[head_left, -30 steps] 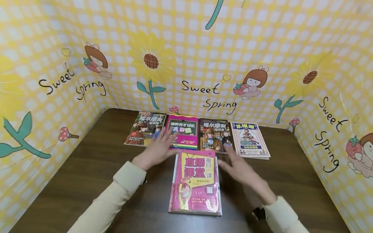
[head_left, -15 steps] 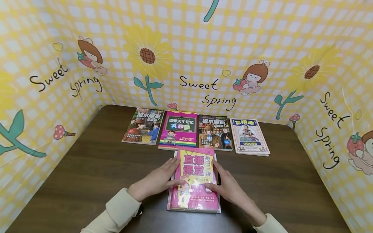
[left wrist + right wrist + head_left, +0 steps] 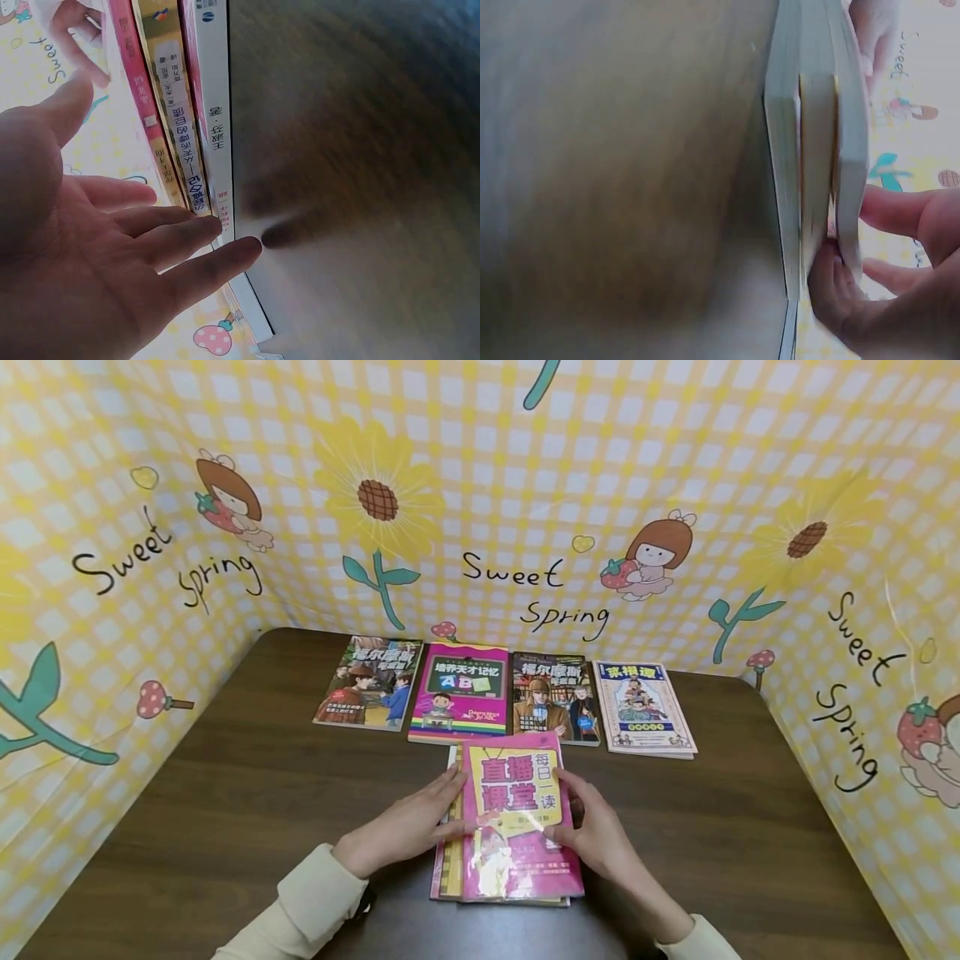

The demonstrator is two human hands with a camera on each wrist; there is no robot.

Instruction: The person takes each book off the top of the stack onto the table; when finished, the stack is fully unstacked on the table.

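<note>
A stack of books lies near the front middle of the table. Its top is a pink book (image 3: pixel 517 856), shifted right over a yellow book (image 3: pixel 452 864); a white-spined book (image 3: pixel 217 127) forms the bottom in the left wrist view. My right hand (image 3: pixel 600 835) grips the pink book's right edge. In the right wrist view its fingers (image 3: pixel 832 289) reach in under that book, while the thumb side lies on the cover. With fingers extended, my left hand (image 3: pixel 401 827) touches the stack's left side, along the spines.
Behind the stack lies a row of books: a detective comic (image 3: pixel 371 685), a pink ABC book (image 3: pixel 461 693), a second detective comic (image 3: pixel 555 697) and a white-bordered book (image 3: pixel 645 710). Yellow checked cloth (image 3: pixel 480 468) walls in the dark wooden table (image 3: pixel 225 810).
Both hands have come back from the row of books to the stack's sides. The pink book on top has slid to the right, baring the yellow book's left edge.
</note>
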